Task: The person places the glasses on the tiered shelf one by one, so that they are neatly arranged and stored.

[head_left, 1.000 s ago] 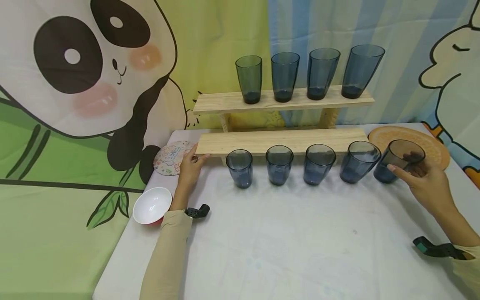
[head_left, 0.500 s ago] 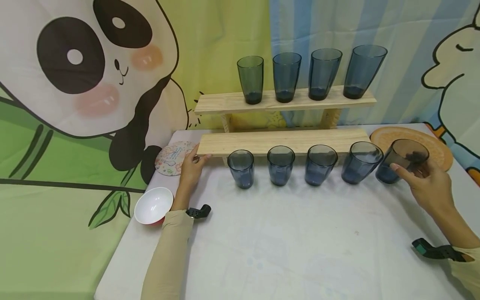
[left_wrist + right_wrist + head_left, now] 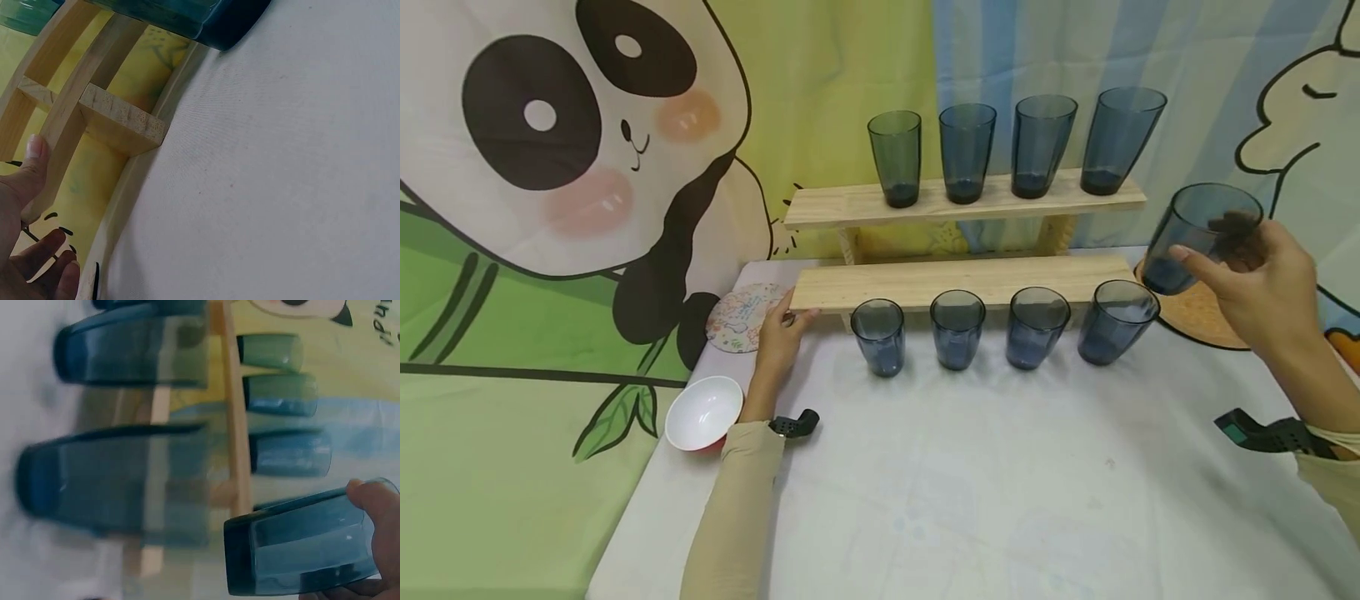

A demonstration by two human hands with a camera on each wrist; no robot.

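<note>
My right hand (image 3: pixel 1273 292) grips a tall blue-tinted drinking glass (image 3: pixel 1191 223) by its side, thumb in front. The glass is raised above the table at the right, its base overlapping the orange round mat in the head view. In the right wrist view the glass (image 3: pixel 306 547) is held near its rim. My left hand (image 3: pixel 778 340) holds the left end of the lower board of a two-tier wooden shelf (image 3: pixel 955 285); its thumb presses the board's edge in the left wrist view. Several like glasses (image 3: pixel 880 337) stand in a row on the table before the shelf.
Several more glasses (image 3: pixel 967 154) line the shelf's upper board (image 3: pixel 827 208). An orange round mat (image 3: pixel 1206 321) lies at the right. A white bowl (image 3: pixel 703 412) and a floral round mat (image 3: pixel 737 321) are on the left of the white table (image 3: pixel 985 492).
My right hand has lifted the rightmost glass of the front row up off the table, toward the height of the upper board. My left hand stays on the shelf's end.
</note>
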